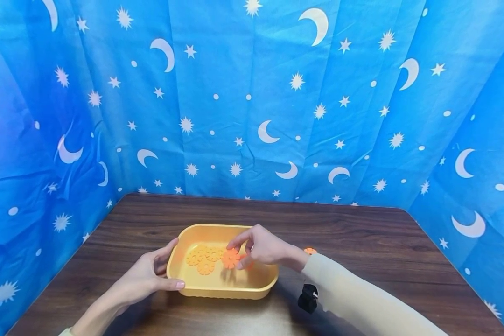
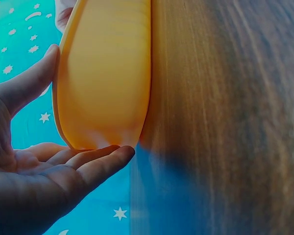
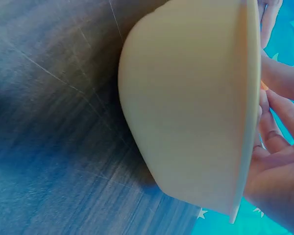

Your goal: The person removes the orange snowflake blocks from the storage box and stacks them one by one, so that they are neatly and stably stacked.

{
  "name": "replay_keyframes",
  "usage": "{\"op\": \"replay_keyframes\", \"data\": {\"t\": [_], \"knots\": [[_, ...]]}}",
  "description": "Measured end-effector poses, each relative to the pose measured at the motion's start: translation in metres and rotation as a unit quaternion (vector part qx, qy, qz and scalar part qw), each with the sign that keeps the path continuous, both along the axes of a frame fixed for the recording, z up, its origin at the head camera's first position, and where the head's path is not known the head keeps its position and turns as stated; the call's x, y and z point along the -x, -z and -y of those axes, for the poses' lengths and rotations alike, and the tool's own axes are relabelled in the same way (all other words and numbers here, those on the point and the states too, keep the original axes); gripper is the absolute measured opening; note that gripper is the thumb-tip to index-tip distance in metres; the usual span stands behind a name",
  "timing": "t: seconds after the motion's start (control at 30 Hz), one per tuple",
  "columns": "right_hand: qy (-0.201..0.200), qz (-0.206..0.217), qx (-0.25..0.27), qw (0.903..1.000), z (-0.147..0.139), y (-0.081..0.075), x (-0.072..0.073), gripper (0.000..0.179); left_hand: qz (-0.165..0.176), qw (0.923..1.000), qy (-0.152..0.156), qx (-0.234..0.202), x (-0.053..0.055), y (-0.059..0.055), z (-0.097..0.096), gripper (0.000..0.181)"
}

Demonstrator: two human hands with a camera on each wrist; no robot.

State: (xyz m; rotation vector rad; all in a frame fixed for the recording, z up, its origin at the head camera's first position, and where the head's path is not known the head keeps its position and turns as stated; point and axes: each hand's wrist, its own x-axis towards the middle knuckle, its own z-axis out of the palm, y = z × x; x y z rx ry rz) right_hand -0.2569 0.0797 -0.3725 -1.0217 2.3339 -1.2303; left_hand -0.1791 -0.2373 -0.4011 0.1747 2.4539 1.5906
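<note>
Right hand (image 1: 262, 246) pinching an orange notched disc (image 1: 230, 258) over the yellow basin (image 1: 222, 293), more discs (image 1: 201, 267) clustered to its left; left hand (image 1: 144, 275) grips the basin's left end, basin sitting on the wooden surface (image 1: 353, 247).

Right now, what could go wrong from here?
1. The orange disc pinched in the right hand could slip and drop among the loose discs in the tray.
2. The left hand holds the tray at one end only, so a bump at the other end might swing it.
3. An orange piece shows partly hidden behind the right sleeve; the arm might brush it.
</note>
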Motion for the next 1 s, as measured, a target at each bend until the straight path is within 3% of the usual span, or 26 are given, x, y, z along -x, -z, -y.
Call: {"op": "replay_keyframes", "data": {"t": [0.77,1.0], "knots": [[0.019,-0.008,0.041,0.9989,-0.037,-0.012,-0.015,0.041,-0.004,1.0000,0.006,-0.001,0.000,0.001,0.001,0.110],[0.048,0.006,0.052,0.9975,-0.055,-0.014,-0.016,0.042,-0.002,0.9999,0.006,-0.009,-0.001,0.001,0.000,0.110]]}}
